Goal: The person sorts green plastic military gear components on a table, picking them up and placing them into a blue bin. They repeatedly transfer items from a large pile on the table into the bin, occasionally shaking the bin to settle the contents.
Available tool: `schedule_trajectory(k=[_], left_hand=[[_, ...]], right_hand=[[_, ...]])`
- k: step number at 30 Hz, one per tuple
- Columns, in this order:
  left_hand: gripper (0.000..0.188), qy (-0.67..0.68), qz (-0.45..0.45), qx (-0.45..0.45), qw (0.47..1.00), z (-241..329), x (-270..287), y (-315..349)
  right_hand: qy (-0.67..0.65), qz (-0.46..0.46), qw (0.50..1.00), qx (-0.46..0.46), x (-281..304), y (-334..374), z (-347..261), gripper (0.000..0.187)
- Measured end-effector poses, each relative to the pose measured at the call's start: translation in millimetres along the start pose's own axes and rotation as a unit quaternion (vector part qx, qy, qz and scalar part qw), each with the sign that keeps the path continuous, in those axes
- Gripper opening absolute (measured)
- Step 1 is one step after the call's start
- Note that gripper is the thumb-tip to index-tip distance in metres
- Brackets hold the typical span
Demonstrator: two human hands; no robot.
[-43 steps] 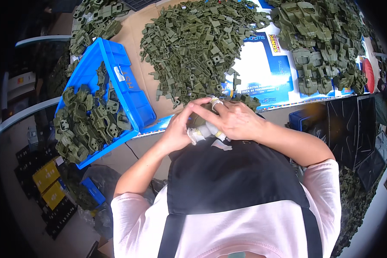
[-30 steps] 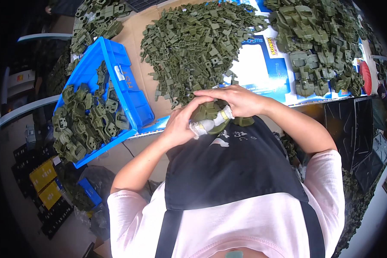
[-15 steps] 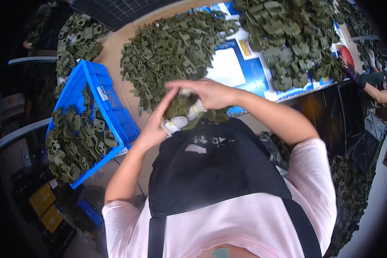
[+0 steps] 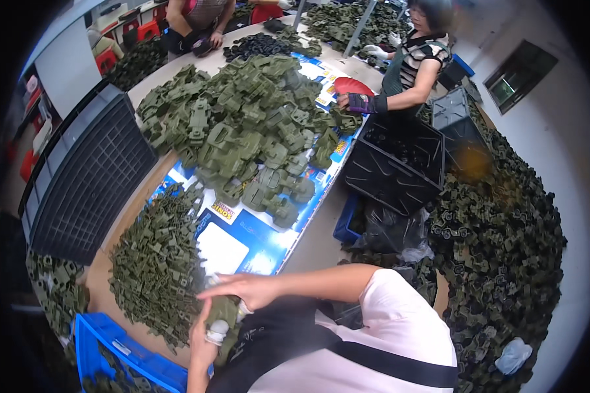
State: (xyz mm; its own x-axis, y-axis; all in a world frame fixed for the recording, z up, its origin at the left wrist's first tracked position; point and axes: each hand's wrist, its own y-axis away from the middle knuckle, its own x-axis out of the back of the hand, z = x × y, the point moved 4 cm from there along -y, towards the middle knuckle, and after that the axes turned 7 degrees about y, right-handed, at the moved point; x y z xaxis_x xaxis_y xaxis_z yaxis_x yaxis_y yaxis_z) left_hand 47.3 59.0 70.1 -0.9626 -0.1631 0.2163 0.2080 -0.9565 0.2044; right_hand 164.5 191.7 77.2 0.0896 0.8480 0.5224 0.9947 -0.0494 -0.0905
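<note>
Close against my black apron, an olive-green plastic toy part (image 4: 223, 309) is held between my two hands. My left hand (image 4: 202, 340) grips it from the near left side, the thumb wrapped in white. From the right, my right hand (image 4: 250, 289) closes over its far side, with white wrapping on its fingers too. The fingers hide much of the part, so its exact kind cannot be made out. Just beyond my hands lies a heap of small green plastic pieces (image 4: 154, 268). A pile of larger green toy vehicle bodies (image 4: 242, 131) is farther along the table.
A blue crate (image 4: 128, 354) with green parts stands at the near left. Beside the table are a black crate (image 4: 390, 177) and a large floor heap of dark green parts (image 4: 505, 262). A co-worker's gloved hand (image 4: 364, 103) is near a red bowl (image 4: 352, 86).
The view has swung right and up, bringing co-workers and the floor heap into sight. Both hands still hold the green part together near the apron.
</note>
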Motion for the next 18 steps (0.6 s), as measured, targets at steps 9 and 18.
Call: schedule_trajectory(k=[9,18], left_hand=[[0.104,0.148,0.103,0.013,0.984,-4.0,30.1,31.4],[0.081,0.026,0.023,-0.082,0.996,-5.7,0.1,10.0]], right_hand=[[-0.247,0.152,0.956,-0.044,3.9,46.6,3.9,0.064],[-0.083,0.222,0.97,-0.056,24.2,92.1,11.1,0.051]])
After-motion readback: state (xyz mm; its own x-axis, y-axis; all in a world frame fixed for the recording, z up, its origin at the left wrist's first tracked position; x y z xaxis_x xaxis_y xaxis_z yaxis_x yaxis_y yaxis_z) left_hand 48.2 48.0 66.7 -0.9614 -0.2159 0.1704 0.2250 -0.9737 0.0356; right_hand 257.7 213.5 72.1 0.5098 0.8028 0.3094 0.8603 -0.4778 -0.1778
